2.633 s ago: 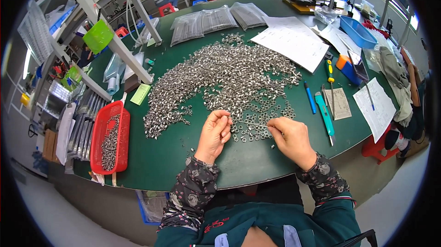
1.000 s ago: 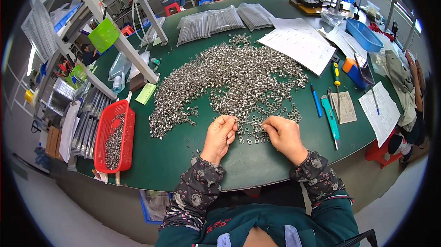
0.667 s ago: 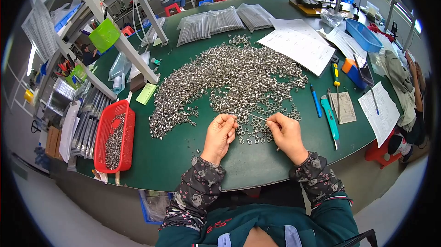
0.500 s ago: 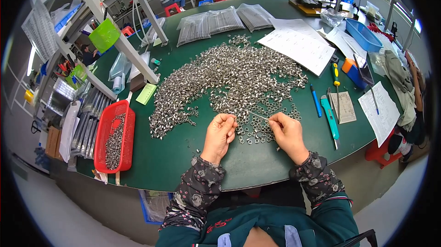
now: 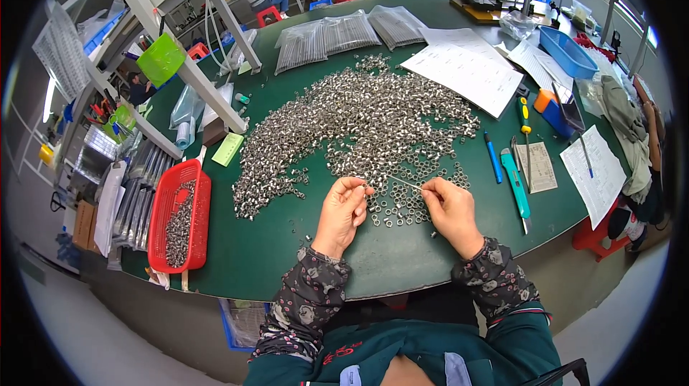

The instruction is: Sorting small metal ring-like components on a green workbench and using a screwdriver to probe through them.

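Observation:
My left hand [image 5: 344, 217] is pinched, thumb against forefinger, at the near edge of the heap. Whatever lies between those fingertips is too small to make out. Between thumb and fingers of my right hand [image 5: 453, 215] is a thin metal rod [image 5: 405, 183], its free end pointing left toward my left fingertips. A large heap of small shiny metal rings [image 5: 359, 109] spreads over the green table, and looser rings [image 5: 402, 210] lie just under and between my hands.
A red plastic basket [image 5: 203, 206] with metal pieces stands at the left. To the right lie a blue pen [image 5: 493, 157], a teal utility knife [image 5: 514, 183], a yellow-handled screwdriver [image 5: 525, 127] and paper sheets [image 5: 470, 73]. Bagged rods [image 5: 326, 40] rest at the back.
Both hands have shifted only very slightly, still pinched in the same place. The rod remains in the right hand.

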Available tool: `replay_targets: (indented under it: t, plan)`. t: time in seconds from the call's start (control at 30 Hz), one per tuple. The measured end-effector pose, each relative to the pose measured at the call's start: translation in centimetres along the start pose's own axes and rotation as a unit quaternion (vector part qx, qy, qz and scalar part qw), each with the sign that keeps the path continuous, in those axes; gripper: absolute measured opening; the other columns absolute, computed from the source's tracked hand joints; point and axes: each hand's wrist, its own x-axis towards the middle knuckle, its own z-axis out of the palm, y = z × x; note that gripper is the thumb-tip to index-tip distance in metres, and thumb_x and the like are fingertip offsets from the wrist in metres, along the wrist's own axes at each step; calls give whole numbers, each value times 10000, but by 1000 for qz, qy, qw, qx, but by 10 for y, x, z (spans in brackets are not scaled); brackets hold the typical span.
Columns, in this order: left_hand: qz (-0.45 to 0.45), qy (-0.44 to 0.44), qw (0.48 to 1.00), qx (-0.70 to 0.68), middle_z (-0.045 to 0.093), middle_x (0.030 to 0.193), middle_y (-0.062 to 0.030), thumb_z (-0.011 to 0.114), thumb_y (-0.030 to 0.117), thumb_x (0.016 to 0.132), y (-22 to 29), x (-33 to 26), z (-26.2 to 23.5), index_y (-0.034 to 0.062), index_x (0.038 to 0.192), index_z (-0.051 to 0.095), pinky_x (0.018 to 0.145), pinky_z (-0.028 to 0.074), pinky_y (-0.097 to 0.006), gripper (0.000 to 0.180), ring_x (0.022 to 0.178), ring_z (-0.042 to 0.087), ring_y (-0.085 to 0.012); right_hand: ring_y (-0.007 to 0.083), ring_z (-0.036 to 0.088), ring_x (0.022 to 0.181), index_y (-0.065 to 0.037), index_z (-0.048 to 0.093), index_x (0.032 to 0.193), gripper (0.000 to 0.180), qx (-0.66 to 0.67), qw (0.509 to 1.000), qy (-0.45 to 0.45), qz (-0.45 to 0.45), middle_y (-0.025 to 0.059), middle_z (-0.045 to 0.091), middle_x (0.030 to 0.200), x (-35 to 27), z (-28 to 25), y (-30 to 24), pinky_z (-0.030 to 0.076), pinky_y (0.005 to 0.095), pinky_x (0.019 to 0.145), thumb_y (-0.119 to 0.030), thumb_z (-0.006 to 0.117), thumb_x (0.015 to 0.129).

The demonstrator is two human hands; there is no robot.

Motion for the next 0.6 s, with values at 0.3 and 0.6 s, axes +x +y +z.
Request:
replay_targets:
  t: [0.3, 0.6]
  plan:
    - [-10, 0, 1000, -17, 586, 872, -103, 478, 95, 905, -1, 0, -1, 46, 974, 509, 387, 319, -157, 90, 513, 403, -43, 267, 592, 608, -75, 599, 798, 50, -3, 1000, -8, -2, 93, 609, 718, -1, -2, -2, 451, 351, 533, -119, 581, 783]
    - [-14, -1, 1000, -13, 576, 849, -94, 475, 111, 910, 0, 0, -1, 42, 975, 520, 387, 318, -157, 105, 509, 398, -40, 272, 586, 606, -75, 594, 789, 51, -11, 1000, -3, -22, 93, 602, 707, -2, 0, -1, 446, 353, 528, -123, 581, 784]
